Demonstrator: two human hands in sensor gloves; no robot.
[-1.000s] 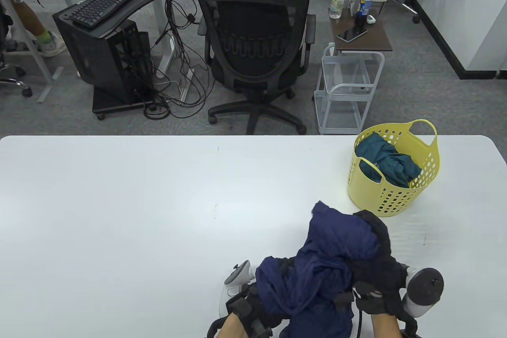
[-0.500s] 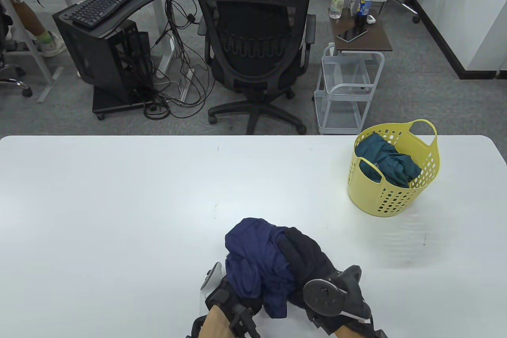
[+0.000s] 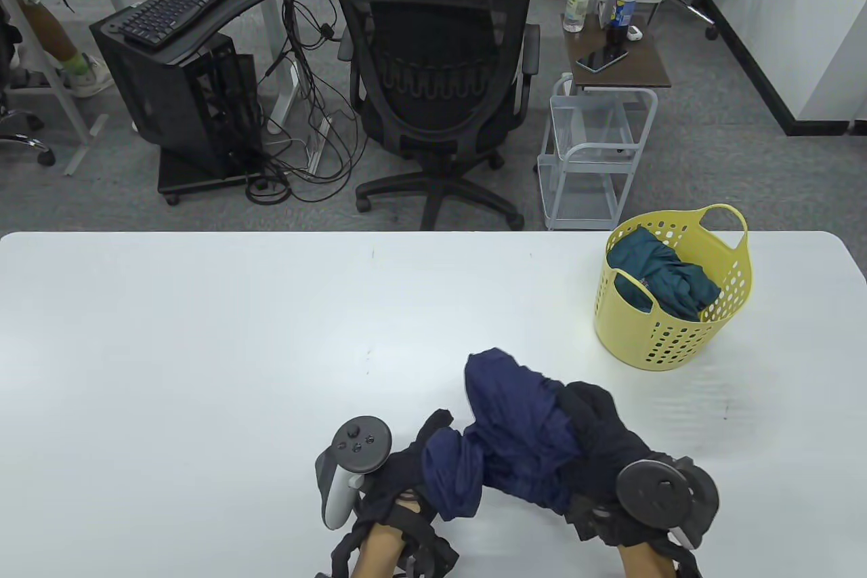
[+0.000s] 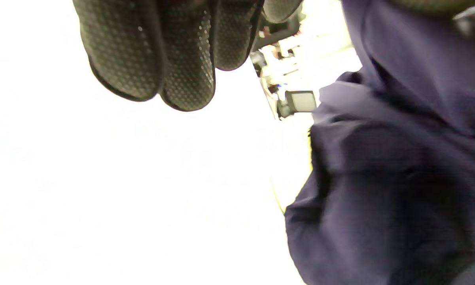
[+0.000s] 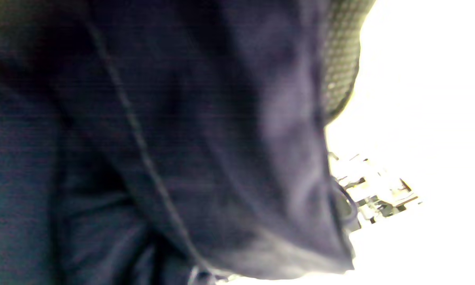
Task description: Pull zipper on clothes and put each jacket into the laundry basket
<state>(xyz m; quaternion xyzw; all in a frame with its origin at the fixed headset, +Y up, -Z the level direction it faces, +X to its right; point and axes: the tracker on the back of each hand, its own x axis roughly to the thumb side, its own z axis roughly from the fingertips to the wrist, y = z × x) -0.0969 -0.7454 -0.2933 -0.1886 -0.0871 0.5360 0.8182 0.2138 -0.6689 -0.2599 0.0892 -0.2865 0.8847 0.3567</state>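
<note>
Table view: crumpled navy jacket (image 3: 521,442)

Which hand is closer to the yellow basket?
The right hand. It is below the basket, near the table's front edge; the left hand is farther off, across the navy jacket.

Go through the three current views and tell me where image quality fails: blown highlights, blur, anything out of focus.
Table view: evenly lit and sharp, from the navy jacket to the yellow basket. Left wrist view: the table is blown out to plain white; the gloved fingers are crisp, the jacket soft. Right wrist view: the jacket fills most of the frame, dark and blurred, with an overexposed right side.
</note>
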